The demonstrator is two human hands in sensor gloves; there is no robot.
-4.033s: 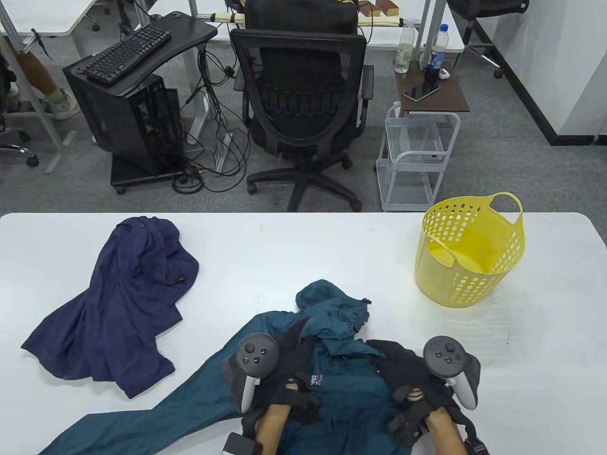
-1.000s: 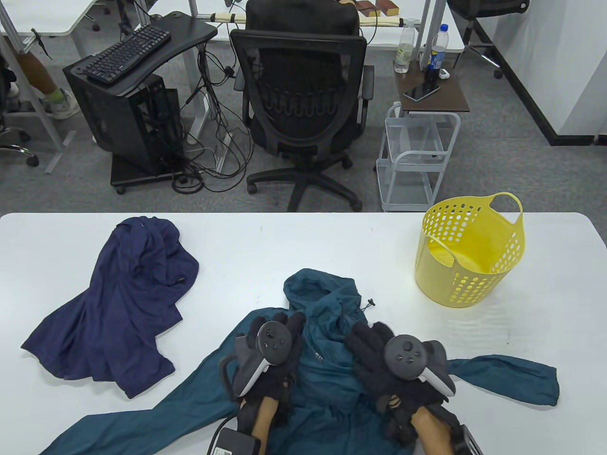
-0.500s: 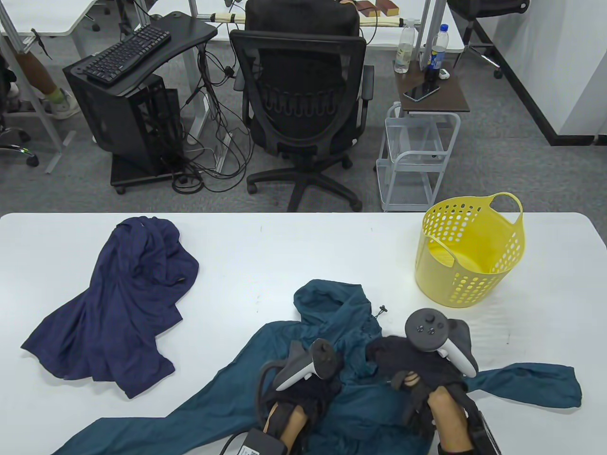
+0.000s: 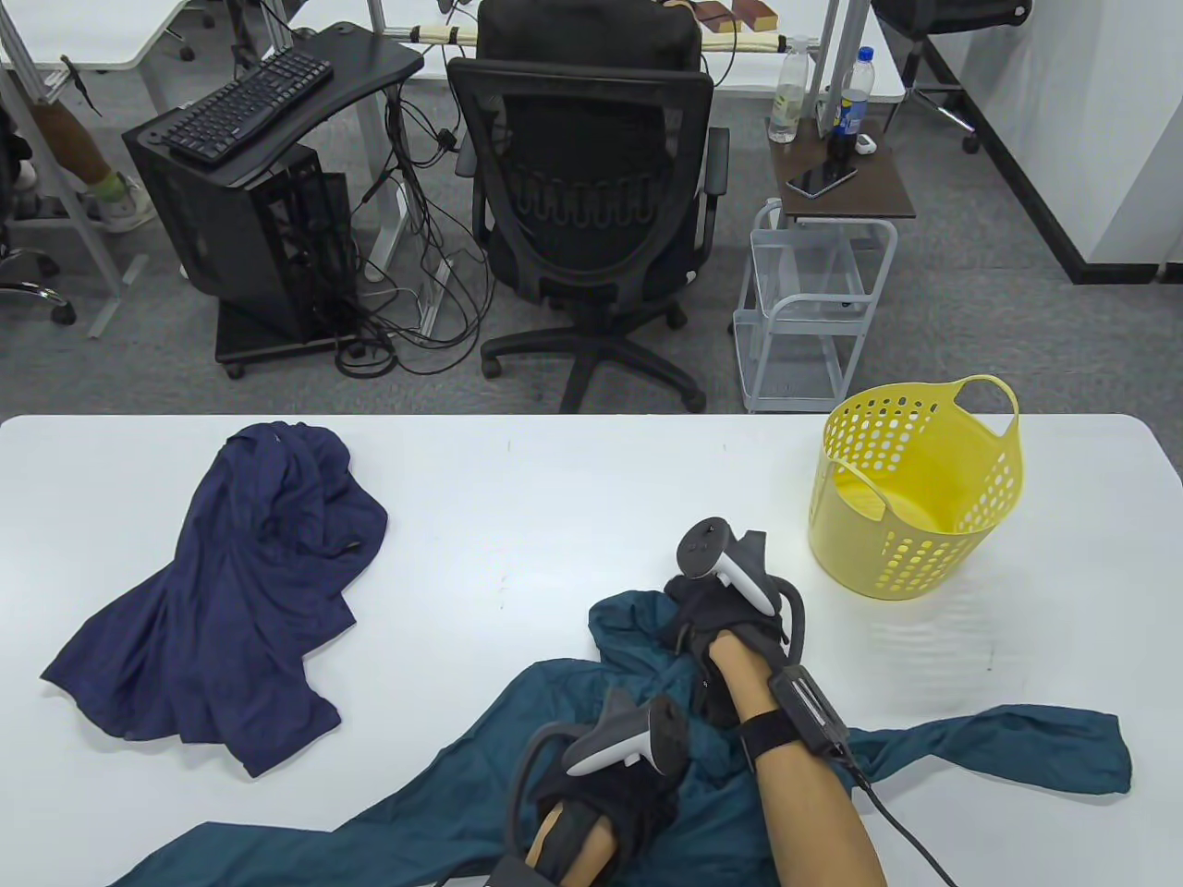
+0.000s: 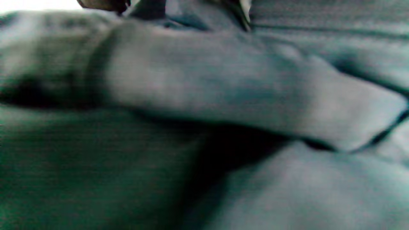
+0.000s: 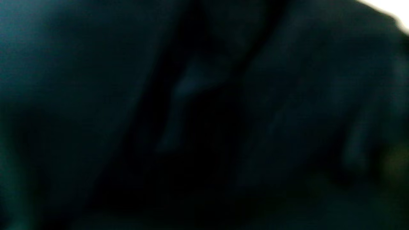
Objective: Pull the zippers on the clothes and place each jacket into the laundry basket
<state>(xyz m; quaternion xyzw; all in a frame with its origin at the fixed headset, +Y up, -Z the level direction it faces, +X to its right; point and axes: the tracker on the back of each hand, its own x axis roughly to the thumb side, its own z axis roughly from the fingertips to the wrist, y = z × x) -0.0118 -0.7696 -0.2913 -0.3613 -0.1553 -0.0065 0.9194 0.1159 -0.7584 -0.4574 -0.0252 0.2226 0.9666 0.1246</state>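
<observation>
Table view first: the right hand (image 4: 716, 610) reaches forward across the teal jacket (image 4: 591, 832) and sits on its hood end, at about 1 o'clock from the left hand. Its fingers are buried in the cloth under the tracker, so I cannot tell whether they grasp the fabric or only press on it. The left hand (image 4: 615, 795) lies nearer the bottom edge, on the jacket's body, knuckles up; its fingers are likewise hidden beneath the tracker and the glove, and I cannot tell their grip either.

Left wrist view gives only blurred teal folds (image 5: 223, 95) close to the lens. Right wrist view is almost black, with dark teal cloth (image 6: 48, 64) filling it, too dim to read a zipper.

Outward from the hands, the teal jacket is spread over the near middle of the white table (image 4: 554, 480), one sleeve running to 3 o'clock and the other trailing to 8 o'clock. The yellow laundry basket (image 4: 910, 554) stands upright at 2 o'clock from the right hand, near but apart from the jacket, with nothing in it that I can make out. A navy jacket (image 4: 231, 591) lies crumpled at 9 o'clock, well apart from both hands.

Beyond the table's far edge, at 12 o'clock, stands a black office chair (image 4: 591, 185).
</observation>
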